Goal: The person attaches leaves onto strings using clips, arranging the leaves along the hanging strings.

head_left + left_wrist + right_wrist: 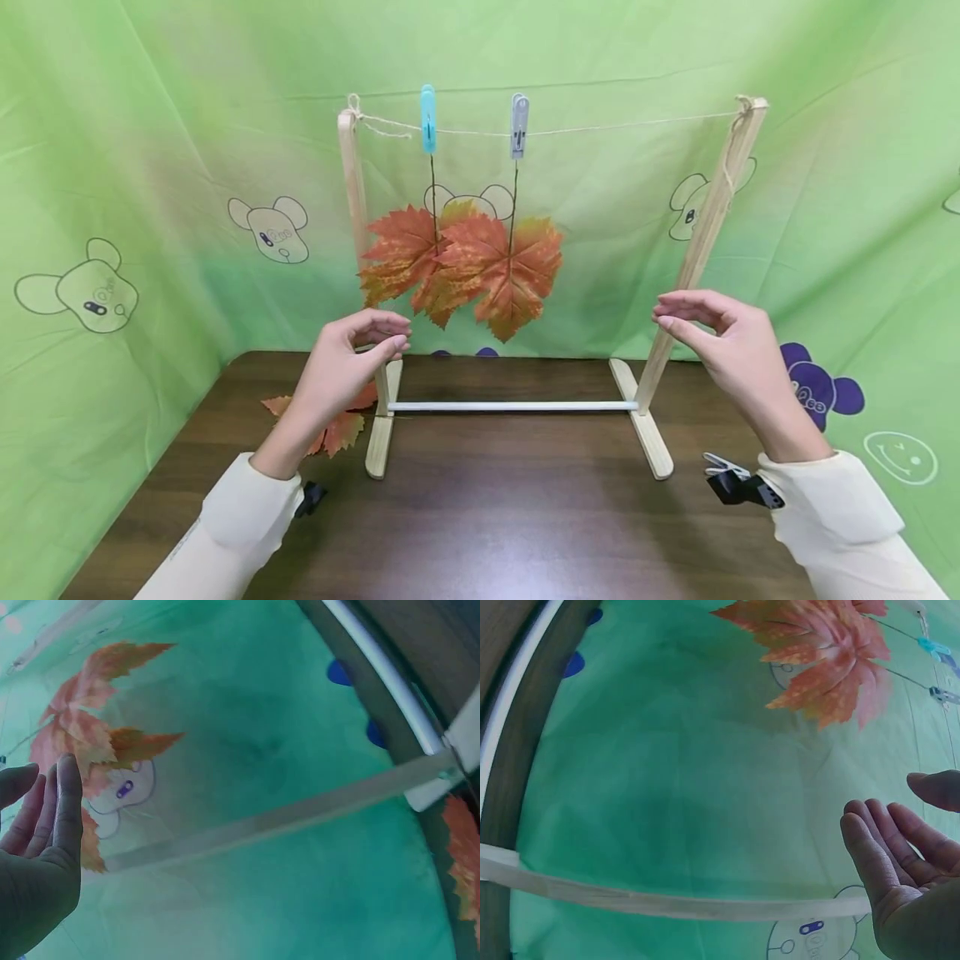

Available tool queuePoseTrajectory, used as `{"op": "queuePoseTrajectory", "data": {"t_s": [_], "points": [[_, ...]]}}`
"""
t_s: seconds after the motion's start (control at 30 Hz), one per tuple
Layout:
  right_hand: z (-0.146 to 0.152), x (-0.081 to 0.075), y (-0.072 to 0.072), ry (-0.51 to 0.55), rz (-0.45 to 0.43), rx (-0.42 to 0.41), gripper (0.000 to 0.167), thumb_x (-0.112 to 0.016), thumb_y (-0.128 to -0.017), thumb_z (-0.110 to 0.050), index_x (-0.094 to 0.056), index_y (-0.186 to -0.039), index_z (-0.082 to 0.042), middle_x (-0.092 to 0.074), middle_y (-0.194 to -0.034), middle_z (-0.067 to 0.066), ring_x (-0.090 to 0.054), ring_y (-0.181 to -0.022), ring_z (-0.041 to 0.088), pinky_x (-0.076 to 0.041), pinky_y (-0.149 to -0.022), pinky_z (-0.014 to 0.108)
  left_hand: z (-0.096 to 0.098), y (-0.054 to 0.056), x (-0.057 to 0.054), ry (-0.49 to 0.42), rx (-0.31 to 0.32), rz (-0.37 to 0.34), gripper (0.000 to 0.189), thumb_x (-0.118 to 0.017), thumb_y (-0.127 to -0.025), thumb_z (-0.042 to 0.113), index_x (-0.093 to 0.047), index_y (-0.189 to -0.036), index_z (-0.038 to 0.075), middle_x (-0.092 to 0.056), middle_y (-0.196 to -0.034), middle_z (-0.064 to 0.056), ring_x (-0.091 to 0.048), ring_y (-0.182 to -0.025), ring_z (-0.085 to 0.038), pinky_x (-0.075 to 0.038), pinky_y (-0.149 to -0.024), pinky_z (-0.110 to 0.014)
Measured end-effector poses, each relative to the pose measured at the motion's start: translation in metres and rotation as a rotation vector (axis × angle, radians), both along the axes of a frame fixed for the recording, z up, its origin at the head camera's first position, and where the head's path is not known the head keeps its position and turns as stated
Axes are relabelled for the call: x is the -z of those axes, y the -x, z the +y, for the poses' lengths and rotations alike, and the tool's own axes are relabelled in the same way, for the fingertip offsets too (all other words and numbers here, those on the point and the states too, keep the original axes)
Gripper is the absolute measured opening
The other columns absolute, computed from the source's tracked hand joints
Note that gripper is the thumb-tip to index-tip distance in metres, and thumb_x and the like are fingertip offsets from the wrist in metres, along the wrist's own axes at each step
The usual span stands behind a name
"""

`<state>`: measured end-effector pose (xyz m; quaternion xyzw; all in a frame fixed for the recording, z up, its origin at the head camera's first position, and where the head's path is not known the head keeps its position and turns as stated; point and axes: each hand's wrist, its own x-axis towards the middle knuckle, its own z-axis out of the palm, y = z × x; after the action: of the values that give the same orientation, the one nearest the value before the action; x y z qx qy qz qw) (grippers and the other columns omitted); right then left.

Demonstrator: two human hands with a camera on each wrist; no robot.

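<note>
Two orange maple leaves hang by their stems from a string, overlapping each other. A blue clothespin [428, 119] grips the stem of the left leaf [401, 254], and a grey clothespin [519, 125] that of the right leaf [517, 267]. My left hand [348, 358] is raised below the left leaf, near the left post, fingers loosely bent and nothing between them. In front of the right post [701, 225] hovers my right hand [731, 350], empty too, its thumb apart from the fingers in the right wrist view.
Another maple leaf [341, 429] lies on the brown table [487, 508], partly behind my left forearm. A white bar [513, 407] joins the wooden stand's feet. Beside my right wrist is a light clothespin [723, 463], partly hidden. Green printed cloth [600, 50] surrounds the table.
</note>
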<state>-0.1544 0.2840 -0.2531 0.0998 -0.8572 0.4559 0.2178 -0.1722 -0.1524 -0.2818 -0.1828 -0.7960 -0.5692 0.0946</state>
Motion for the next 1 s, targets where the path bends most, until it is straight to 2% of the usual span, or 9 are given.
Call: {"op": "queuePoseTrajectory", "data": {"t_s": [0.17,0.3,0.37,0.5,0.63,0.77,1.0], "points": [[0.007,0.008,-0.003,-0.012,-0.004,0.012,0.027,-0.075,-0.099,-0.02,-0.073,-0.124,-0.009,-0.074,-0.102,-0.031,-0.067,-0.101,-0.013,-0.045,-0.087,0.005,-0.012,-0.002,0.008,0.068,-0.035,-0.012,0.018,-0.072,-0.101,0.015,-0.075,-0.119,0.013,-0.078,-0.111,-0.006,-0.075,-0.096,-0.016,-0.062,-0.082,-0.026],[0.013,0.014,-0.005,-0.011,-0.01,0.016,0.028,-0.075,-0.099,-0.018,-0.073,-0.124,-0.006,-0.074,-0.102,-0.031,-0.066,-0.101,-0.013,-0.044,-0.087,0.005,-0.022,-0.003,0.014,0.079,-0.055,-0.039,0.019,-0.074,-0.099,0.017,-0.075,-0.118,0.013,-0.078,-0.11,-0.007,-0.075,-0.095,-0.027,-0.061,-0.079,-0.024],[0.016,0.017,-0.006,-0.008,-0.012,0.016,0.029,-0.074,-0.099,-0.017,-0.072,-0.125,-0.004,-0.075,-0.102,-0.031,-0.066,-0.102,-0.013,-0.044,-0.086,0.005,-0.026,-0.004,0.016,0.085,-0.059,-0.041,0.019,-0.074,-0.099,0.016,-0.075,-0.117,0.011,-0.078,-0.11,-0.01,-0.075,-0.093,-0.028,-0.06,-0.077,-0.024],[0.02,0.023,-0.008,-0.019,-0.012,0.027,0.029,-0.074,-0.099,-0.017,-0.072,-0.125,-0.003,-0.074,-0.102,-0.033,-0.065,-0.103,-0.014,-0.044,-0.087,0.004,-0.034,-0.006,0.02,0.11,-0.07,-0.051,0.02,-0.074,-0.099,0.013,-0.075,-0.118,0.008,-0.077,-0.112,-0.017,-0.074,-0.088,-0.016,-0.059,-0.075,-0.023],[0.025,0.028,-0.01,-0.041,-0.029,0.04,0.03,-0.074,-0.1,-0.019,-0.072,-0.125,-0.004,-0.072,-0.101,-0.034,-0.064,-0.103,-0.016,-0.042,-0.088,0.003,-0.041,-0.007,0.027,0.142,-0.091,-0.072,0.022,-0.074,-0.099,0.015,-0.075,-0.119,0.006,-0.077,-0.113,-0.017,-0.071,-0.086,-0.008,-0.056,-0.072,-0.021],[0.032,0.034,-0.012,-0.066,-0.051,0.042,0.028,-0.073,-0.1,-0.021,-0.073,-0.126,-0.01,-0.072,-0.102,-0.034,-0.062,-0.102,-0.018,-0.041,-0.085,0.002,-0.05,-0.005,0.036,0.172,-0.113,-0.095,0.022,-0.074,-0.099,0.018,-0.075,-0.119,0.008,-0.078,-0.109,-0.014,-0.07,-0.084,-0.01,-0.054,-0.065,-0.024],[0.04,0.045,-0.014,-0.038,-0.081,0.013,0.022,-0.074,-0.099,-0.016,-0.075,-0.12,-0.021,-0.074,-0.101,-0.031,-0.067,-0.091,-0.014,-0.047,-0.077,0.004,-0.064,0.004,0.053,0.273,-0.136,-0.141,0.021,-0.073,-0.1,0.016,-0.074,-0.119,0.008,-0.077,-0.111,-0.015,-0.066,-0.087,-0.025,-0.054,-0.067,-0.025]]}}
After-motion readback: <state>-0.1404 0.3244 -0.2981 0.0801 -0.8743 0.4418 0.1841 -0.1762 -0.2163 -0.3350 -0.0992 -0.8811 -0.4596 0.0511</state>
